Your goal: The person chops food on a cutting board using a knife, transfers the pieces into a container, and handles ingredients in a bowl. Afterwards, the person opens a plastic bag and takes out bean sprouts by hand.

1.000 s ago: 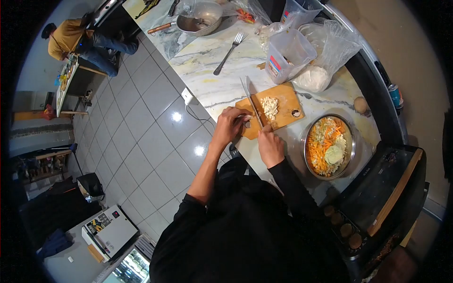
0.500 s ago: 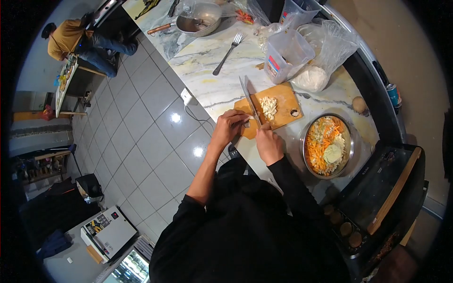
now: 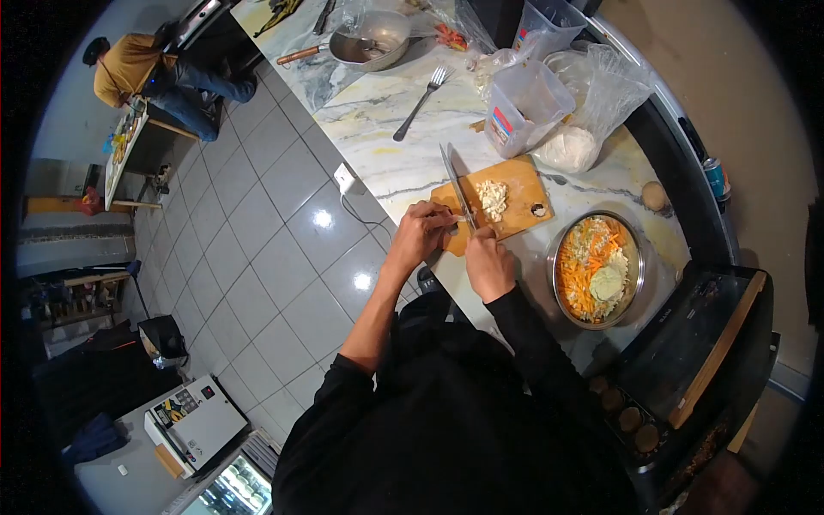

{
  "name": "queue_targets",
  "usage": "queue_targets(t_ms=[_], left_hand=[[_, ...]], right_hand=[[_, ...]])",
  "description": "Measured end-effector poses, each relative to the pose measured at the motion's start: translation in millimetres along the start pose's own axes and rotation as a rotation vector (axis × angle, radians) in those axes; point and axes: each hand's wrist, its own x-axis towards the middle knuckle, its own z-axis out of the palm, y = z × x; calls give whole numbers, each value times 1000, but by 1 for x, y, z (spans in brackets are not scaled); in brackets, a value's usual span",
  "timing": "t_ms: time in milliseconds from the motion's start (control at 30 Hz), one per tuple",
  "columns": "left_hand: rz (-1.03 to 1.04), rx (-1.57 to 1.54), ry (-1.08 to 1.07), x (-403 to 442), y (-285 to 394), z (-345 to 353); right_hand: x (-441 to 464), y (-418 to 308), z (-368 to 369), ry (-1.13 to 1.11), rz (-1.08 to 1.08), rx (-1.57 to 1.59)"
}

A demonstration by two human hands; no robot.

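Note:
My right hand [image 3: 490, 267] is wrapped round the handle of a knife [image 3: 456, 182], whose long blade points away from me across the wooden cutting board [image 3: 525, 220]. Left of the blade, my left hand [image 3: 421, 230] pinches a small pale piece [image 3: 461, 218] close to the edge; it looks like garlic, though the fingers partly cover it. Chopped white bits [image 3: 492, 199] lie in a heap on the board, right of the knife. A steel bowl [image 3: 637, 291] with shredded orange and pale vegetables and a creamy dollop stands to the right of my right hand.
Beyond the board are a fork [image 3: 422, 103], a saucepan [image 3: 371, 41], a clear plastic container [image 3: 530, 103] and a plastic bag [image 3: 611, 86]. A brown egg-shaped object [image 3: 655, 196] lies at the right, near a black stove [image 3: 687, 335]. Another person [image 3: 142, 73] stands far left.
The view has shifted slightly, so the whole scene sits a little lower and further right. Both hands keep their places at the knife and board, with only slight finger movement.

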Motion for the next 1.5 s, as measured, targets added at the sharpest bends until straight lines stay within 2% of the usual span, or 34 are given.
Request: queue_targets(t_ms=[100, 167, 333, 400, 467, 767, 900, 1000, 1067, 1233, 1500], left_hand=[[-8, -9, 16, -2, -4, 6], [-14, 4, 20, 0, 2, 4], [-15, 1, 23, 1, 4, 0], [-55, -46, -71, 2, 8, -5], [-70, -44, -58, 3, 14, -8], [-63, -31, -17, -3, 6, 2], [-62, -54, -8, 0, 8, 1], [-77, -88, 13, 0, 9, 2], [-69, -102, 26, 1, 10, 3], [-59, -90, 36, -4, 8, 3], [-60, -59, 60, 0, 13, 4]], right_hand=[[1, -1, 0, -38, -30, -5], [-4, -5, 23, 53, 6, -42], [-6, -3, 27, 25, 40, -39], [-2, 1, 17, 37, 15, -61], [0, 0, 0, -1, -22, -7], [-4, -4, 34, 81, 1, -134], [-1, 5, 17, 126, -71, -189], [2, 5, -1, 33, -67, -114], [1, -1, -3, 102, -108, -104], [-7, -8, 29, 95, 40, -212], [2, 7, -3, 57, -176, -52]])
